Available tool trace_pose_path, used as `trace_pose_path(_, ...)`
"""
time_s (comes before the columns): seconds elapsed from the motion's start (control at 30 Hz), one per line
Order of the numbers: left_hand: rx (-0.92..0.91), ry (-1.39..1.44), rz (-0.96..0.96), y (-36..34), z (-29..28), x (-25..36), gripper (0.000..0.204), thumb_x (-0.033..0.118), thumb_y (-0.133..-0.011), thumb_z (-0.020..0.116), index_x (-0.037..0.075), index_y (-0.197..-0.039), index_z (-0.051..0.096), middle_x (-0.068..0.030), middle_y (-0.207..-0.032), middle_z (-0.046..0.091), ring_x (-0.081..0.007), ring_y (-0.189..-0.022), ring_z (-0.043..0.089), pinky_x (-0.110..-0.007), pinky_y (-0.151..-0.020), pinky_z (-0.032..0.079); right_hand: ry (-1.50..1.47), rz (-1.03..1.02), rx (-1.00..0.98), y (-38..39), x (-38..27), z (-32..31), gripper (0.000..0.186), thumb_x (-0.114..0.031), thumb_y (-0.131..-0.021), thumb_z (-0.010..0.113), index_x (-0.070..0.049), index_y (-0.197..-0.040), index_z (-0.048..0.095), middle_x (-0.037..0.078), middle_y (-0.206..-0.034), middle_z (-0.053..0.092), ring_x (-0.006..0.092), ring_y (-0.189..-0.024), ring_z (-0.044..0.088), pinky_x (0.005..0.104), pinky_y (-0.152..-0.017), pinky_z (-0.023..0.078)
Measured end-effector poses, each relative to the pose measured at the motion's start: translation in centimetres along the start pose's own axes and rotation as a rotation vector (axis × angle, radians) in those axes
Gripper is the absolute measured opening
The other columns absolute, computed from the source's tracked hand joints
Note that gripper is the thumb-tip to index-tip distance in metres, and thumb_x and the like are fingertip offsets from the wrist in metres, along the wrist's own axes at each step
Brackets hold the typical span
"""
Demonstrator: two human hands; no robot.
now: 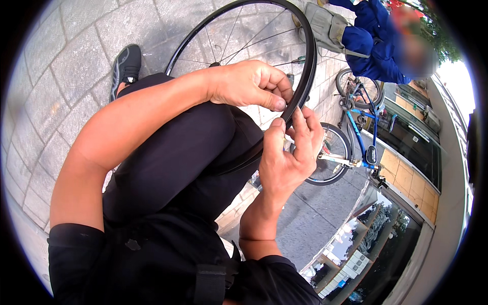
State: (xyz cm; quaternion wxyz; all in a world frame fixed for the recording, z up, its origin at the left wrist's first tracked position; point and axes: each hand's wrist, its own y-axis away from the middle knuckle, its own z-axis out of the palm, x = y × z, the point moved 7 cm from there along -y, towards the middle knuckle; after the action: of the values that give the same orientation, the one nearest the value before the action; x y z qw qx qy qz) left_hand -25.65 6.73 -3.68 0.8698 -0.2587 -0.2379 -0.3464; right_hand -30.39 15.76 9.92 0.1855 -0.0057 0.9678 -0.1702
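A black spoked bicycle wheel with a tyre point(308, 61) stands tilted in front of my bent, black-clad knee. My left hand point(262, 87) has its fingers curled at the wheel's inner side, thumb against the rim where it meets the tyre. My right hand point(290, 152) grips the same curve of tyre just below, index and middle fingertips on it and thumb beside it. The two hands are a short way apart on the wheel. Whatever else my curled fingers hold is hidden.
A person in blue point(366, 51) with a grey bag point(325, 30) is at the upper right. A blue bicycle point(358, 127) stands behind the wheel at right, beside a glass shopfront point(351, 254). My shoe point(127, 66) rests on stone paving point(71, 51).
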Motion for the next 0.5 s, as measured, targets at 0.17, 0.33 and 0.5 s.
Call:
trace_pose_path(0.17, 0.002, -0.088, -0.040, 0.2, -0.1, 0.1, 0.023, 0.015, -0.102, 0.074, -0.003, -0.117, 0.070, -0.0026, -0.106, 0.074, -0.0089, -0.099, 0.066, -0.028, -0.091, 0.054, 0.052, 0.030, -0.031, -0.1, -0.3, -0.3, 0.045, 0.006, -0.084, 0.075, 0.003, -0.128, 0.070, 0.024, -0.130, 0.059, 0.0330, -0.104, 0.070, 0.0394, -0.085, 0.058)
trace_pose_path(0.33, 0.067, -0.273, -0.024, 0.2, -0.4, 0.0, 0.021, 0.020, -0.104, 0.071, 0.001, -0.112, 0.074, -0.0028, -0.097, 0.074, -0.0088, -0.091, 0.065, -0.028, -0.086, 0.053, -0.002, 0.085, -0.001, 0.0, 0.0, -0.6, 0.053, 0.001, -0.086, 0.078, 0.005, -0.137, 0.064, 0.024, -0.129, 0.063, 0.0304, -0.103, 0.070, 0.0393, -0.085, 0.059)
trace_pose_path(0.5, 0.004, -0.129, -0.071, 0.3, -0.6, 0.0, 0.025, 0.021, -0.105, 0.071, -0.001, -0.117, 0.071, -0.0042, -0.102, 0.073, -0.0110, -0.095, 0.065, -0.029, -0.092, 0.053, -0.157, 0.202, 0.056, 0.5, 1.5, -1.4, 0.067, -0.004, -0.088, 0.080, 0.006, -0.148, 0.053, 0.020, -0.129, 0.066, 0.0264, -0.101, 0.071, 0.0363, -0.084, 0.058)
